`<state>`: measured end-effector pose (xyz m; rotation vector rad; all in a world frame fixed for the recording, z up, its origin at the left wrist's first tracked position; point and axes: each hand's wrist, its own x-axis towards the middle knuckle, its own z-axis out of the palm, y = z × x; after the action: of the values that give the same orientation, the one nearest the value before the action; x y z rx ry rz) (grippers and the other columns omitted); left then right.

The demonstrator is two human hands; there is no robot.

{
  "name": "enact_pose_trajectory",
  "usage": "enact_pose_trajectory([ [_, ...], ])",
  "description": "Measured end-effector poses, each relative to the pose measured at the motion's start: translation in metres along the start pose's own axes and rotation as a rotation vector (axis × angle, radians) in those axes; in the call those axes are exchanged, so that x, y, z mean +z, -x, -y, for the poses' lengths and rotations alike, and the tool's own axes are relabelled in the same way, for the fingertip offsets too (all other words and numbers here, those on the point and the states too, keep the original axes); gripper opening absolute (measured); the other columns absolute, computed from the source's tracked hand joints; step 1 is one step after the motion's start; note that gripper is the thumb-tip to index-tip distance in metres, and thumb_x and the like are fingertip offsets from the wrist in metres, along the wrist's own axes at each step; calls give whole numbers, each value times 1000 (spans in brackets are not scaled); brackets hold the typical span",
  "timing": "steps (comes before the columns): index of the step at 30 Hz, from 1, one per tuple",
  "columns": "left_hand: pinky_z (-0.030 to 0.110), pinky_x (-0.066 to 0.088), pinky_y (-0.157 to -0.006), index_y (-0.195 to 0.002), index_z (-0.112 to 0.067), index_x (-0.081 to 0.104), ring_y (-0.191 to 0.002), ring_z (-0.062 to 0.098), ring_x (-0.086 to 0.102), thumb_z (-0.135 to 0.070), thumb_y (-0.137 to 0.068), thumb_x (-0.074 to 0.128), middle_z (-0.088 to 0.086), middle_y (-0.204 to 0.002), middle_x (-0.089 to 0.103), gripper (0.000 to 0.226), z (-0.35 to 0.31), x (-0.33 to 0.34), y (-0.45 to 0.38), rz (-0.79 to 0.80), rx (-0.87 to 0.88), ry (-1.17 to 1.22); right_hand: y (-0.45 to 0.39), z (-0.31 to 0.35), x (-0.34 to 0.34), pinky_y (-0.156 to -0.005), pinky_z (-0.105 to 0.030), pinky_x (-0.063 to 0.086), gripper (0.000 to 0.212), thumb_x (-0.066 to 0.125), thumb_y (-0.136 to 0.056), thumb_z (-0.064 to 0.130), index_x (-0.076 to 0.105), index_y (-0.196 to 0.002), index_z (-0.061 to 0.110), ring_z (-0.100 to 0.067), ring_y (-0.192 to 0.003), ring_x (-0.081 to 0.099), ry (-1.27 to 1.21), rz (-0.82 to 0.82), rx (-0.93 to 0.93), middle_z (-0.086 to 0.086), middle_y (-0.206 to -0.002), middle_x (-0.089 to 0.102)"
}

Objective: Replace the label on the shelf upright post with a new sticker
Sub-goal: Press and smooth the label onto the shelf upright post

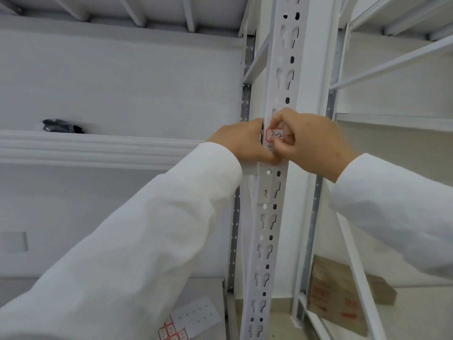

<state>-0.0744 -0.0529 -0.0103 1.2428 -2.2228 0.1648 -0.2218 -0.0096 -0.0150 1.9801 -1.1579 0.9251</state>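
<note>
We work at the white shelf upright post [277,77], which runs from the floor to the top of the scene, its long axis near vertical with a slight lean. The label [274,135], red-bordered with dark handwriting, sits on the post's face, its long side lying across the post. Our left hand [241,143] comes in from the left, its fingers curled round the post's left edge beside the label and its thumb lying just under it. Our right hand [311,141] comes in from the right and is the closer of the two to the label: its thumb and forefinger are pinched at the label's top and right side, covering that end. We cannot tell whether the label is being peeled off or pressed on; either way, we judge the next move runs along the label's short span, left to right across the post. A sticker sheet [186,322] with red-bordered blanks lies low and near, left of the post's foot. Cardboard boxes [331,288] sit at lower right.
</note>
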Motion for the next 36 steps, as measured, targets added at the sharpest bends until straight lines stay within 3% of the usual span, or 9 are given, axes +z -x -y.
enact_pose_trajectory([
  [4, 39, 49, -87, -115, -27, 49, -95, 19, 60, -64, -64, 61, -8, -103, 63, 64, 0, -1, 1, 25, -16, 0, -3, -2, -10, -61, -28, 37, 8, 54, -82, 23, 57, -89, 23, -16, -59, 46, -28, 25, -4, 13, -52, 42],
  [7, 38, 50, -84, -115, -31, 49, -93, 19, 62, -68, -56, 56, -10, -100, 65, 70, 0, 0, -1, 21, -5, -10, -2, -5, -8, -61, -29, 39, 25, 52, -81, 23, 57, -105, 26, -19, -63, 49, -15, 11, -10, 12, -56, 41],
  [10, 36, 49, -85, -119, -34, 49, -95, 19, 62, -67, -54, 55, -10, -102, 65, 73, 0, 1, -3, 3, 1, -4, 0, -5, -1, -60, -30, 38, 29, 50, -83, 23, 57, -109, 30, -18, -67, 48, 39, 30, -41, 11, -60, 42],
  [15, 35, 48, -83, -110, -26, 50, -93, 20, 61, -62, -63, 63, -7, -100, 64, 60, 1, 0, -1, 9, 2, 6, 7, -4, 10, -55, -28, 40, 24, 51, -81, 22, 62, -102, 25, -18, -67, 51, 34, -110, -95, 6, -66, 56],
  [21, 35, 50, -80, -103, -28, 51, -90, 19, 63, -64, -63, 61, -9, -95, 66, 55, 1, 3, -2, -30, -2, 10, 9, -13, 12, -53, -27, 40, 27, 43, -80, 30, 61, -99, 25, -14, -61, 43, 36, -177, -97, 10, -63, 46],
  [28, 33, 49, -78, -106, -28, 51, -89, 19, 62, -60, -66, 60, -8, -95, 65, 52, -1, 1, 1, -17, 12, 12, 1, -5, 9, -54, -36, 46, 26, 41, -82, 35, 56, -97, 20, -31, -55, 53, 34, -86, -16, 0, -55, 50],
  [31, 33, 49, -81, -109, -28, 52, -91, 18, 61, -56, -68, 63, -9, -98, 65, 50, -3, -2, 3, 14, 14, 53, -2, -3, 2, -59, -37, 46, 17, 49, -87, 26, 54, -101, 19, -32, -61, 55, 60, 1, -9, -3, -61, 53],
  [34, 34, 50, -82, -106, -28, 52, -92, 19, 61, -58, -65, 64, -8, -97, 63, 53, -2, -3, 4, 16, -2, 65, -1, -2, -5, -59, -31, 38, 16, 47, -88, 27, 53, -101, 20, -31, -67, 56, 98, 130, -35, -2, -68, 56],
  [36, 35, 49, -81, -104, -27, 51, -90, 20, 60, -60, -65, 65, -7, -94, 62, 53, -1, -1, 4, 21, -25, 54, 3, -5, -7, -61, -32, 41, 15, 50, -87, 29, 54, -99, 21, -30, -70, 57, 98, 180, -41, -2, -72, 60],
])
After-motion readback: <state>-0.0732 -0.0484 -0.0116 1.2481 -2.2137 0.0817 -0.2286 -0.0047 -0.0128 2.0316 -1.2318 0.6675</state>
